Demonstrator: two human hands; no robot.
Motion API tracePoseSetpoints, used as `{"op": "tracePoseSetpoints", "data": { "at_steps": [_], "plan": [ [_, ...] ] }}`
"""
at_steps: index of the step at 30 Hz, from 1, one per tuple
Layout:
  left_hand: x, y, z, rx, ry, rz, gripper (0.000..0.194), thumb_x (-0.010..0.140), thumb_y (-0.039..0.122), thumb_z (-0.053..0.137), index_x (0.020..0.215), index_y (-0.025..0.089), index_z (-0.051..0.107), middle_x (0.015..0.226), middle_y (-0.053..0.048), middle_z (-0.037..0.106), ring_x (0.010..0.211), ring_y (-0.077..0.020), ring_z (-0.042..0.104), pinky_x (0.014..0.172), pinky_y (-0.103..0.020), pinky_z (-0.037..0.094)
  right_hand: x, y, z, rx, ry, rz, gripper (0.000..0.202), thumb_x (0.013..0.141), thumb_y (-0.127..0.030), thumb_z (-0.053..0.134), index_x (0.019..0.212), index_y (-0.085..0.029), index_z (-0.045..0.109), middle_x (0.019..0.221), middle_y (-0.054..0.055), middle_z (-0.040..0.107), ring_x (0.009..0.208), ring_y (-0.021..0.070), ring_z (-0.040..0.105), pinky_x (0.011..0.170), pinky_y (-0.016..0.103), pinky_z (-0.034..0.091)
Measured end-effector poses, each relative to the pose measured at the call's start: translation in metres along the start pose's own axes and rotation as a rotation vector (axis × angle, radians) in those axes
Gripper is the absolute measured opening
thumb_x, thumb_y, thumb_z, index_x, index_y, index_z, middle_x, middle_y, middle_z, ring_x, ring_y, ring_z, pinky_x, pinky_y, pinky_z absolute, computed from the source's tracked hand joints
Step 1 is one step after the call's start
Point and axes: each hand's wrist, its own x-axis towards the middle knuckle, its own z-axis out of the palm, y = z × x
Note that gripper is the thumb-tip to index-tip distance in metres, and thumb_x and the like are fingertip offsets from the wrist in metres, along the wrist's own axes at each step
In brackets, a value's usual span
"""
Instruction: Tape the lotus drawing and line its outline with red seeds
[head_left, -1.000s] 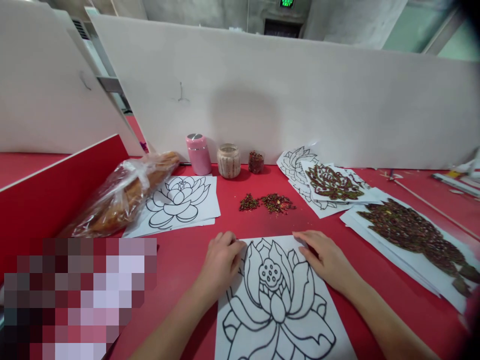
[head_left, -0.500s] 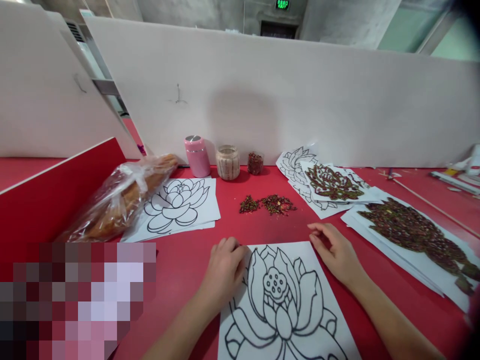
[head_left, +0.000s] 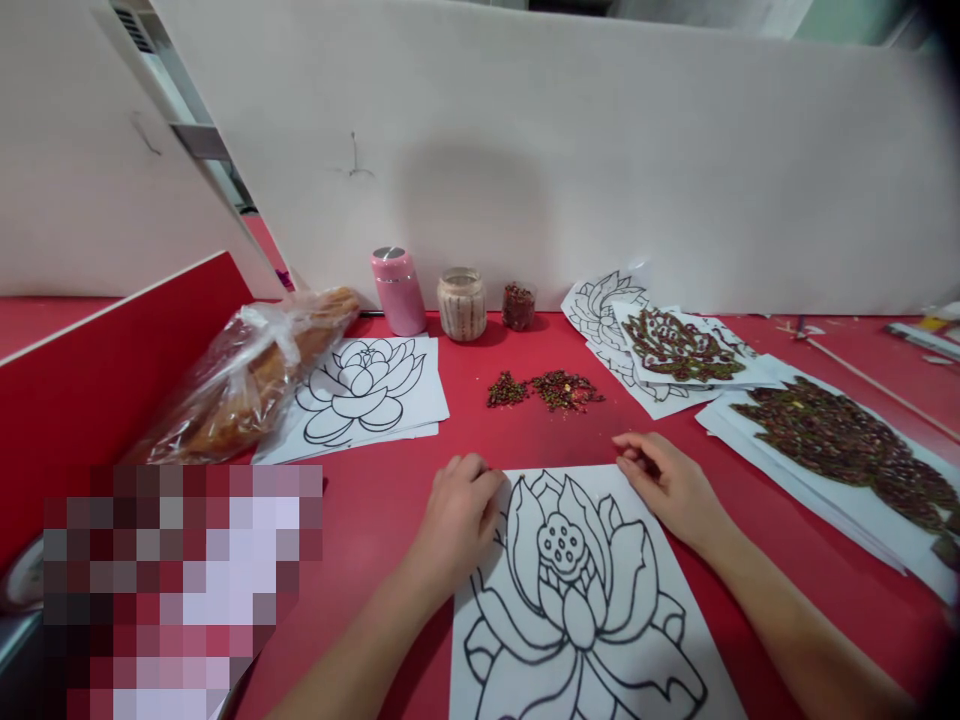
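Note:
A white sheet with a black-outlined lotus drawing [head_left: 559,610] lies on the red table in front of me. My left hand [head_left: 463,515] is at its upper left corner, fingers curled down and closed on the paper edge; the fingertips are partly hidden. By the upper right corner is my right hand [head_left: 664,485], its fingers loosely bent and a small gap between thumb and forefinger. Its thumb side is close to the paper edge. Beyond the sheet sit two small heaps of reddish-green husks, a smaller heap [head_left: 507,390] and a larger heap [head_left: 568,391].
A pink flask [head_left: 400,295], a glass jar [head_left: 462,306] and a small container of red husks [head_left: 518,307] line the white partition [head_left: 675,170]. Bagged bread [head_left: 255,385] overlaps lotus sheets [head_left: 367,395] on the left. Husk-covered pictures [head_left: 847,450] and a thin stick [head_left: 885,385] lie right.
The view has tilted down a little, so most things appear slightly higher and further right. My right hand is now closer to the sheet's corner. My left hand stays on the sheet.

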Motion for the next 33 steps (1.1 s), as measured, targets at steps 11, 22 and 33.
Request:
{"op": "tracePoseSetpoints", "data": {
  "at_steps": [11,22,33],
  "plan": [
    [-0.003,0.001,-0.001,-0.013,-0.001,-0.010,0.028,0.075,0.007,0.037,0.088,0.017,0.060,0.080,-0.006,0.049,0.075,-0.0187,0.044,0.066,-0.031,0.037,0.001,0.005,0.003,-0.074,-0.029,-0.018,0.025,0.082,-0.034,0.042,0.100,-0.021,0.054,0.087,0.005,0.059,0.077,0.0160,0.058,0.066,0.027,0.048],
    [-0.038,0.010,-0.041,-0.696,0.134,-0.202,0.020,0.080,0.032,0.045,0.081,0.021,0.061,0.080,-0.004,0.053,0.076,-0.0162,0.051,0.069,-0.031,0.044,0.000,0.001,0.000,-0.045,-0.028,-0.002,0.027,0.081,-0.036,0.043,0.100,-0.021,0.055,0.087,0.005,0.061,0.075,0.0164,0.059,0.064,0.027,0.050],
    [-0.075,0.020,-0.061,-0.888,0.055,-0.249,0.027,0.081,0.042,0.042,0.067,0.023,0.056,0.066,-0.003,0.051,0.065,-0.0158,0.049,0.061,-0.031,0.044,0.001,0.000,-0.004,0.072,0.119,-0.019,0.025,0.082,-0.035,0.044,0.101,-0.022,0.054,0.096,0.007,0.058,0.081,0.0174,0.057,0.069,0.028,0.048]
  ]
}}
